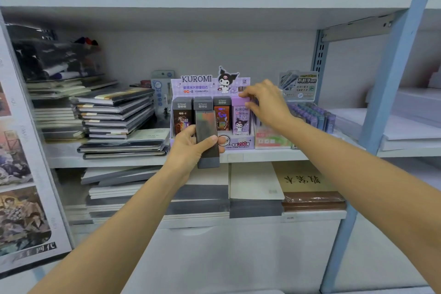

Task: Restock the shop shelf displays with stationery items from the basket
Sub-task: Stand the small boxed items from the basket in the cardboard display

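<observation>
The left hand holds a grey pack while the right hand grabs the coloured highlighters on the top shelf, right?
Not quite. In the head view the right hand pinches the purple Kuromi pack in the display box; the left hand does hold the grey pack.

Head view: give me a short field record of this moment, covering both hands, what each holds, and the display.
left hand: grips a dark pack, upright, in front of the display
right hand: pinches the top of the purple pack standing at the display's right side
Kuromi display: on the middle shelf, Ultraman packs in its left slots
basket: not in view
</observation>
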Demonstrator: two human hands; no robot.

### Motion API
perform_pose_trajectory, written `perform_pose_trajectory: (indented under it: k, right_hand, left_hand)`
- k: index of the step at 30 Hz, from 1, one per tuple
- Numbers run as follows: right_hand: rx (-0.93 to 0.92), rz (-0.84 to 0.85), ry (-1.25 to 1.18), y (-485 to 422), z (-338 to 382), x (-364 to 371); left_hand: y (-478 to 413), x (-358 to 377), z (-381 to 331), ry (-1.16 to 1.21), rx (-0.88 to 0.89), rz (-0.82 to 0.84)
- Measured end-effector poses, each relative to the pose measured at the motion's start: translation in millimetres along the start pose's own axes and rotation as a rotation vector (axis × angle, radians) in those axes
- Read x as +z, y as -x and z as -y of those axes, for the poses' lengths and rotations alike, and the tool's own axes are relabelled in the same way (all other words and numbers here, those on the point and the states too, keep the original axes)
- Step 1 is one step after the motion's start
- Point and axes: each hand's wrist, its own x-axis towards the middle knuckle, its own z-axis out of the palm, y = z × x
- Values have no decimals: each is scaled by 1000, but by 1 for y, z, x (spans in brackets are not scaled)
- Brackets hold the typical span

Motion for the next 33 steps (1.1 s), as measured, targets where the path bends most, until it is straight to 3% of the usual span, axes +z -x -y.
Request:
perform_pose_trajectory:
  k: [4, 7, 10, 12, 14, 17, 21, 27, 30, 33]
  right_hand:
    - [-8, 61, 170, 6, -9, 1]
    - [-41, 2, 108, 15, -8, -2]
    - [-39, -25, -326, 25, 7, -7]
    - [2, 170, -641, 34, 22, -10]
    - [7, 329, -794, 41, 30, -9]
    - [52, 257, -911, 47, 30, -9]
    - [127, 113, -891, 49, 21, -13]
    - [-29, 381, -713, 63, 10, -13]
    - [-8, 352, -684, 68, 6, -9]
    - [55, 307, -757, 71, 7, -7]
  left_hand:
    - [0, 1, 3, -35, -14, 1]
    - [0, 4, 4, -40, -41, 23]
    - [1, 10, 4, -65, -71, 69]
    - [2, 17, 4, -72, -79, 105]
    - [4, 22, 2, -73, -72, 138]
    - [6, 25, -1, -117, -56, 103]
    - [8, 22, -6, -172, -63, -38]
    - [9, 20, -20, 92, -149, -127]
    - [10, 18, -23, 264, -183, -80]
    - [11, 22, -22, 151, -154, -72]
